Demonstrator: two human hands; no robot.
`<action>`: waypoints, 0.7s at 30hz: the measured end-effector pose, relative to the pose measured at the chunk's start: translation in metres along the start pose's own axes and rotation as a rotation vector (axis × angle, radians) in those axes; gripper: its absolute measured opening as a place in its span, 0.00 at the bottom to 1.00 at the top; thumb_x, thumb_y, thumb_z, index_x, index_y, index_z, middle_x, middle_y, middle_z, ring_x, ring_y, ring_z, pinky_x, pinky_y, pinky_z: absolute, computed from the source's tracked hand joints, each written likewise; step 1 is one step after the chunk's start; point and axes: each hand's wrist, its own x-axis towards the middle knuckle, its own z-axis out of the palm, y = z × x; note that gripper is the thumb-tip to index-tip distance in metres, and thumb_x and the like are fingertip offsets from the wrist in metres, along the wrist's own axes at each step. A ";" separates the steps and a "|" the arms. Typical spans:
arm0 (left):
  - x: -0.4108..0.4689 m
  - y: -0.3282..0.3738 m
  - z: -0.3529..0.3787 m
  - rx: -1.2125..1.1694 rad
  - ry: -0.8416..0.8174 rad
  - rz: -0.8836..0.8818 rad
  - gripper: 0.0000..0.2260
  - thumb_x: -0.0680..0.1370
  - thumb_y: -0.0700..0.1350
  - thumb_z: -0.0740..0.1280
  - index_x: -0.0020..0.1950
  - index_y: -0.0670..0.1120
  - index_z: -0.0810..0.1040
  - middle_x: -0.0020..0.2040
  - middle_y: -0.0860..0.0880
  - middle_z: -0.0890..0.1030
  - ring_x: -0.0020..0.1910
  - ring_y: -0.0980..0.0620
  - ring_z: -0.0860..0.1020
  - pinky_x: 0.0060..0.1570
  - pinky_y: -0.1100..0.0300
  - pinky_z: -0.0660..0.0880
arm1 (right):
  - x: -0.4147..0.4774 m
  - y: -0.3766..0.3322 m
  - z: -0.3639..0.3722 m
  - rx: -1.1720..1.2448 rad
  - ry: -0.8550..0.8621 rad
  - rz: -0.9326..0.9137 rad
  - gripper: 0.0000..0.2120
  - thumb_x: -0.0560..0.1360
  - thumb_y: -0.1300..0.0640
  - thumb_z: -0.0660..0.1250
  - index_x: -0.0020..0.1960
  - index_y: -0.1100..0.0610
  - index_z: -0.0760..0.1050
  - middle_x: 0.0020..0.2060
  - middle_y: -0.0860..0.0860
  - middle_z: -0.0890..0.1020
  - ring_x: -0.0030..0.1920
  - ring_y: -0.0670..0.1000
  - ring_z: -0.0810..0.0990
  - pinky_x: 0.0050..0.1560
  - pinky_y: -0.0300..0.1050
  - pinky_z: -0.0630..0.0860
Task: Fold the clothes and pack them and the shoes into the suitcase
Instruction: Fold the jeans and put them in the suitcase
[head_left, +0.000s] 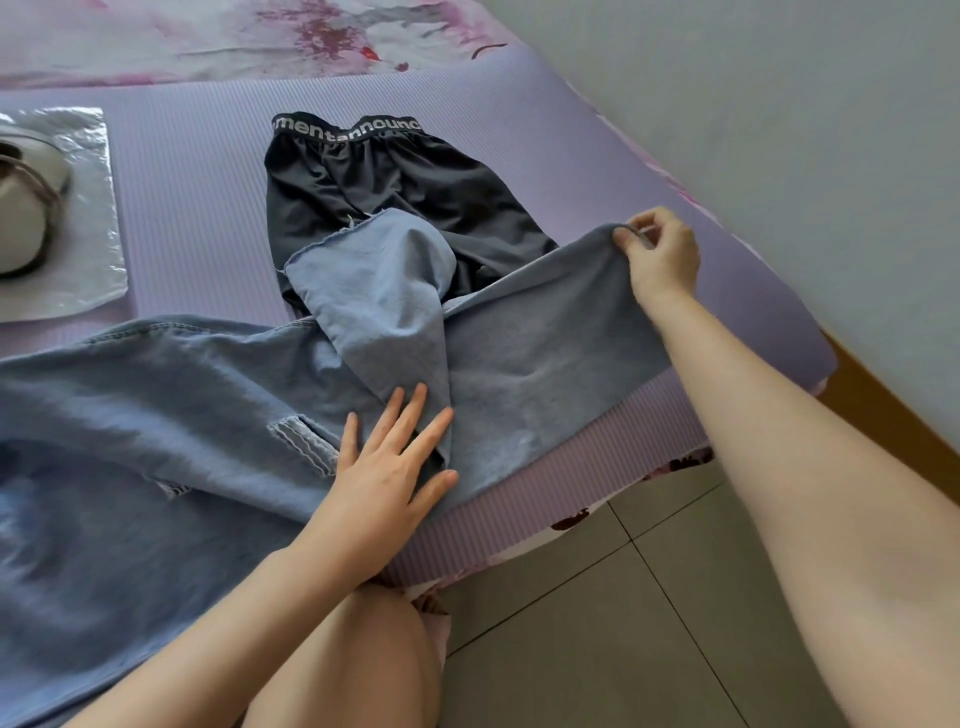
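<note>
Denim jeans (156, 415), blue, spread over a purple ribbed mat (197, 197) on the bed (208, 36). Left hand (387, 467): flat, fingers straight, pressing the fabric where one leg folds across the other. Right hand (660, 254): fingers and thumb pinching the hem edge of the other leg. Black shorts (374, 192), lettered waistband: beyond the left hand, to the left of the right hand, partly under the folded leg. Pale shoe (26, 208) on a silver sheet (98, 249): well to the left of the left hand. Grey floor tiles (597, 623): beneath the right forearm.
</note>
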 end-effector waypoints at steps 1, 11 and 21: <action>-0.001 0.001 -0.003 -0.016 0.040 0.002 0.33 0.72 0.65 0.39 0.76 0.57 0.53 0.77 0.54 0.45 0.75 0.57 0.38 0.71 0.49 0.35 | 0.000 -0.004 0.009 -0.125 0.015 -0.024 0.09 0.75 0.56 0.67 0.55 0.55 0.77 0.52 0.52 0.79 0.56 0.54 0.73 0.58 0.45 0.67; -0.016 -0.027 -0.039 -0.014 0.311 -0.097 0.25 0.76 0.56 0.52 0.71 0.49 0.68 0.74 0.47 0.64 0.75 0.52 0.54 0.73 0.48 0.47 | -0.065 -0.092 0.063 -0.124 -0.095 -0.349 0.18 0.75 0.45 0.64 0.62 0.51 0.76 0.57 0.49 0.79 0.59 0.55 0.68 0.57 0.44 0.60; -0.080 -0.111 -0.065 0.173 0.138 -0.473 0.30 0.78 0.66 0.45 0.76 0.56 0.44 0.78 0.49 0.41 0.75 0.50 0.36 0.70 0.38 0.40 | -0.162 -0.178 0.145 -0.644 -0.344 -0.677 0.27 0.73 0.38 0.65 0.63 0.56 0.72 0.60 0.54 0.75 0.62 0.55 0.71 0.65 0.48 0.61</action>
